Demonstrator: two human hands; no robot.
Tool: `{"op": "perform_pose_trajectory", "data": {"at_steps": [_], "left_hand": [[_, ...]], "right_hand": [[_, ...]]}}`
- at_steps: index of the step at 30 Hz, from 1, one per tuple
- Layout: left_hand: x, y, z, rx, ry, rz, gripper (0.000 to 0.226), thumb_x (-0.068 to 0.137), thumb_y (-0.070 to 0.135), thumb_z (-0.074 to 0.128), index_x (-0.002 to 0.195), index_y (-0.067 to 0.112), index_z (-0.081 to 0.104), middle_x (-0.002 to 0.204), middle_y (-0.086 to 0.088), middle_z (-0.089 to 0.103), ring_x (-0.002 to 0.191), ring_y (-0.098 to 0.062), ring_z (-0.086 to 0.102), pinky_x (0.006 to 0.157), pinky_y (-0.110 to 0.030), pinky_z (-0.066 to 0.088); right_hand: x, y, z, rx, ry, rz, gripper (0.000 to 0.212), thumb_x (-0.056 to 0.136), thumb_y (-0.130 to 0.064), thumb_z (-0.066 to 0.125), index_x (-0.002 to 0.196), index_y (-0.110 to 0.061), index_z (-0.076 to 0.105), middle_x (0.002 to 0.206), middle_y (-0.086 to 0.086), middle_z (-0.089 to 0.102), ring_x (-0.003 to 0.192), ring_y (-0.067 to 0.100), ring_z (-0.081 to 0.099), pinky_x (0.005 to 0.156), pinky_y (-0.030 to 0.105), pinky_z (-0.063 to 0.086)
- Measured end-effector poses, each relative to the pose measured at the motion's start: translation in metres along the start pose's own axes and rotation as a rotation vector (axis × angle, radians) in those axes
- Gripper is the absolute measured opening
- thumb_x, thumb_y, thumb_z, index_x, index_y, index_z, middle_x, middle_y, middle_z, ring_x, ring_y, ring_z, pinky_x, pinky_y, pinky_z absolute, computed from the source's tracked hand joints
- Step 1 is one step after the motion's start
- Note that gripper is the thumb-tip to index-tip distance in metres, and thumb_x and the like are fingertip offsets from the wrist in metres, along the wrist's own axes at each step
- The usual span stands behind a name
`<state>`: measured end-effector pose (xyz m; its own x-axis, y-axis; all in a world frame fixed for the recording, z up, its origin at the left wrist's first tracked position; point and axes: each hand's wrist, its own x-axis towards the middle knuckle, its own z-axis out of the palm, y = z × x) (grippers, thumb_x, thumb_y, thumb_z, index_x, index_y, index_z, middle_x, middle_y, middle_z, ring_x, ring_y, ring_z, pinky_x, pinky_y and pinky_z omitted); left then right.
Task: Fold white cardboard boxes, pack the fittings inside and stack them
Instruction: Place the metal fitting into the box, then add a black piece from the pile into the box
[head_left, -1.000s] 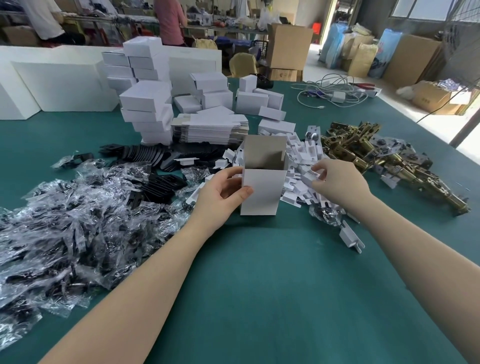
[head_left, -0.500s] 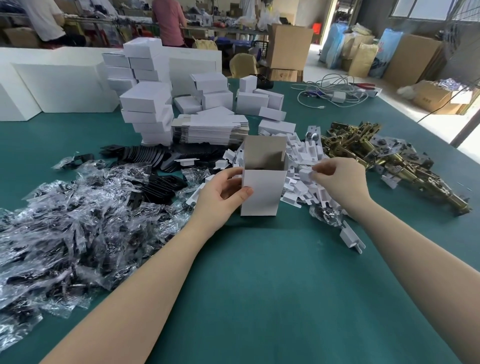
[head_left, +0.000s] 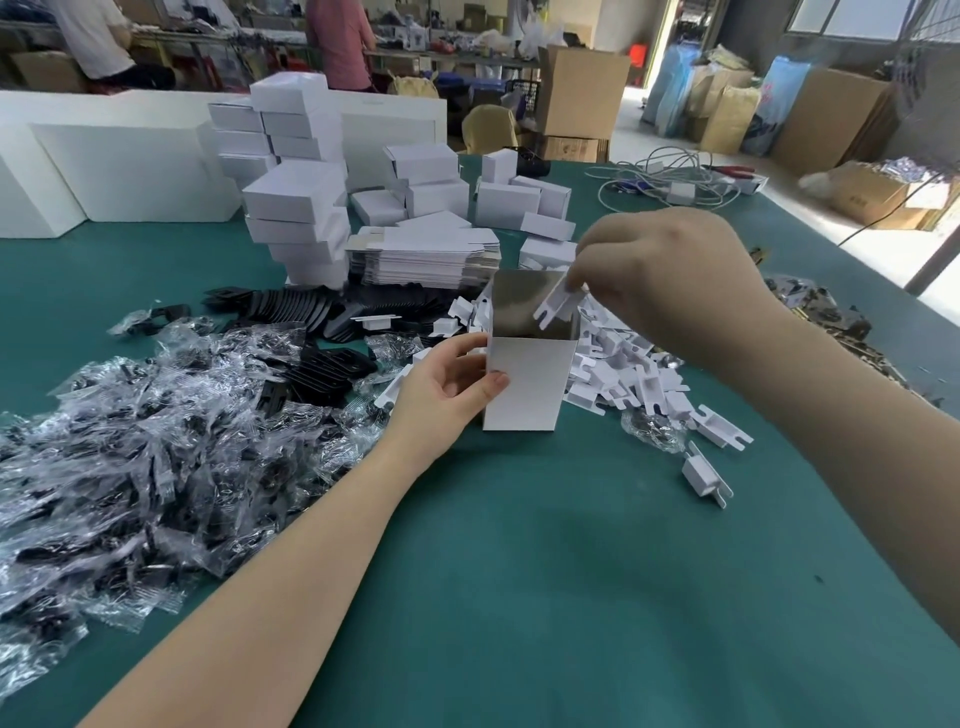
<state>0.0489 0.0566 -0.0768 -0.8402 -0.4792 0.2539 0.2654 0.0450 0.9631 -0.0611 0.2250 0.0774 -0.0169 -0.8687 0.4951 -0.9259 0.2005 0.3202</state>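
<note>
So working across from my left: the heap of clear plastic bags with black parts inside (head_left: 145, 467) is way too many to count, same for the loose black plastic pieces (head_left: 311, 332) just past it. My left hand (head_left: 441, 384) has its thumb on the front face and fingers round the left side of the open white cardboard box (head_left: 524, 384), which stands upright on the green table (head_left: 519, 597) with its mouth up. What's new: half a second ago my right hand (head_left: 670, 280) was down in the pile of white plastic fittings (head_left: 623, 374) to the right of the box, and now it's up over the opening, pinching one white forked plastic fitting (head_left: 556, 306) by its top end, with the forked end already dipping into the box. So the box is folded and I'd say the packing step is underway; closing and stacking come after. Counts: one box in hand, one fitting in my fingers, two loose fittings (head_left: 711, 452) lying apart from the pile near the right, and dozens in the pile itself. Behind, one stack of flat unfolded box blanks (head_left: 426, 254), and roughly twenty finished white boxes (head_left: 296, 208), though I can't count them exactly.
</note>
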Motion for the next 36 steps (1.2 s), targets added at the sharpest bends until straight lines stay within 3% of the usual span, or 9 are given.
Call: {"op": "perform_pose_trajectory", "data": {"at_steps": [5, 9, 12, 16, 21, 24, 30, 32, 36], "left_hand": [[0.0, -0.001, -0.001, -0.011, 0.003, -0.007, 0.033, 0.087, 0.009, 0.07, 0.114, 0.026, 0.06, 0.099, 0.007, 0.076, 0.095, -0.009, 0.07, 0.08, -0.017, 0.052], [0.001, -0.003, 0.0, -0.01, 0.013, -0.017, 0.034, 0.086, 0.01, 0.072, 0.114, 0.026, 0.06, 0.1, 0.004, 0.075, 0.096, -0.01, 0.07, 0.08, -0.017, 0.052], [0.002, -0.004, 0.0, -0.002, 0.014, -0.021, 0.034, 0.085, 0.012, 0.072, 0.114, 0.026, 0.061, 0.1, 0.004, 0.075, 0.096, -0.011, 0.07, 0.081, -0.019, 0.052], [0.002, -0.006, -0.001, 0.0, 0.008, -0.032, 0.035, 0.087, 0.007, 0.07, 0.114, 0.027, 0.06, 0.098, 0.007, 0.075, 0.094, -0.008, 0.07, 0.081, -0.017, 0.051], [0.001, -0.003, 0.0, 0.077, -0.009, -0.001, 0.035, 0.089, 0.006, 0.068, 0.113, 0.029, 0.059, 0.099, 0.01, 0.075, 0.098, -0.008, 0.07, 0.081, -0.017, 0.051], [-0.001, -0.002, -0.001, 0.164, 0.008, 0.02, 0.035, 0.09, 0.011, 0.068, 0.115, 0.033, 0.057, 0.106, 0.009, 0.072, 0.1, -0.005, 0.069, 0.083, -0.015, 0.05], [-0.006, 0.008, 0.017, 0.285, 0.124, 0.142, 0.043, 0.088, 0.029, 0.065, 0.128, 0.019, 0.053, 0.127, -0.002, 0.061, 0.119, -0.014, 0.058, 0.095, -0.034, 0.051], [-0.004, 0.025, 0.025, 0.315, 0.259, 0.223, 0.04, 0.087, 0.039, 0.057, 0.126, 0.031, 0.049, 0.13, 0.004, 0.055, 0.119, -0.009, 0.053, 0.093, -0.024, 0.047], [0.022, 0.074, -0.009, 0.324, 0.496, 0.272, 0.03, 0.091, 0.021, 0.056, 0.117, 0.034, 0.052, 0.112, 0.014, 0.057, 0.092, 0.015, 0.054, 0.075, -0.002, 0.043]], "right_hand": [[0.012, -0.006, 0.001, -0.287, -0.28, -0.072, 0.031, 0.093, 0.0, 0.046, 0.106, -0.017, 0.068, 0.103, 0.003, 0.063, 0.091, 0.026, 0.058, 0.068, 0.031, 0.029], [0.016, -0.016, 0.006, -0.317, -0.357, -0.099, 0.024, 0.087, 0.005, 0.049, 0.091, -0.01, 0.068, 0.09, 0.007, 0.058, 0.08, 0.027, 0.053, 0.063, 0.033, 0.029], [0.012, -0.024, 0.017, -0.258, -0.427, -0.079, 0.029, 0.089, 0.002, 0.045, 0.1, -0.017, 0.064, 0.094, 0.001, 0.051, 0.086, 0.024, 0.047, 0.066, 0.032, 0.032], [-0.005, -0.028, 0.03, 0.108, -0.139, 0.176, 0.05, 0.083, 0.004, 0.05, 0.119, -0.027, 0.066, 0.111, -0.004, 0.065, 0.103, 0.022, 0.057, 0.08, 0.035, 0.048], [-0.023, -0.057, 0.074, 0.805, 0.441, 0.941, 0.021, 0.094, -0.027, 0.06, 0.115, -0.028, 0.053, 0.104, -0.004, 0.056, 0.073, 0.002, 0.052, 0.071, 0.017, 0.044], [-0.036, -0.07, 0.105, 1.033, 0.401, 1.121, 0.03, 0.096, -0.045, 0.055, 0.121, -0.028, 0.047, 0.111, 0.0, 0.057, 0.075, -0.002, 0.053, 0.07, 0.015, 0.043], [-0.057, -0.078, 0.128, 0.97, 0.202, 0.996, 0.014, 0.087, -0.043, 0.068, 0.093, -0.043, 0.056, 0.084, -0.019, 0.062, 0.063, -0.001, 0.053, 0.058, 0.01, 0.039], [-0.058, -0.076, 0.131, 0.969, 0.176, 1.016, 0.022, 0.086, -0.045, 0.069, 0.104, -0.038, 0.058, 0.084, -0.015, 0.063, 0.063, 0.001, 0.055, 0.06, 0.012, 0.041], [-0.059, -0.074, 0.134, 1.021, 0.144, 0.978, 0.021, 0.091, -0.043, 0.064, 0.108, -0.037, 0.054, 0.091, -0.012, 0.066, 0.063, 0.0, 0.055, 0.062, 0.018, 0.043]]}}
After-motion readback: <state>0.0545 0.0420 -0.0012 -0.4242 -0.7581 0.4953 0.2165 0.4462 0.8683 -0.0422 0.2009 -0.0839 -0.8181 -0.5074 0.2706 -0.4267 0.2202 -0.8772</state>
